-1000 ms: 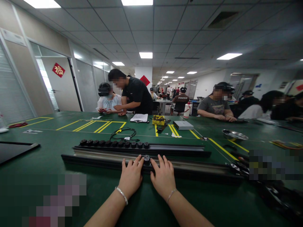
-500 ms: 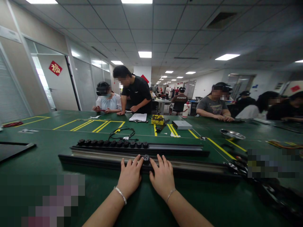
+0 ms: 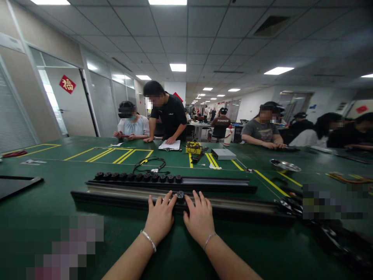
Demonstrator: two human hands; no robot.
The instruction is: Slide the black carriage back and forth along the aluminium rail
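Across the green table in front of me lies a long black rail (image 3: 244, 207) with a metallic channel along its top. On that channel sits a small round black socket-like piece (image 3: 180, 195), between my two index fingers. My left hand (image 3: 161, 213) rests flat on the rail to its left, fingers spread, index fingertip at the piece's side. On the other side, my right hand (image 3: 199, 214) lies the same way, with its index fingertip close to the piece. Just behind is a second black rail (image 3: 217, 182), bearing a row of several similar round black pieces (image 3: 139, 177) on its left half.
Black cables (image 3: 150, 165) lie beyond the rails. Farther back are a clipboard (image 3: 169, 145), a yellow box (image 3: 193, 147), a grey box (image 3: 223, 154) and a metal bowl (image 3: 284, 166). Dark parts (image 3: 335, 237) crowd the right. Several people are around the table's far side.
My hands and the round piece stay in place on the rail. Across the table, the standing person in black has shifted, with a hand now on the clipboard.
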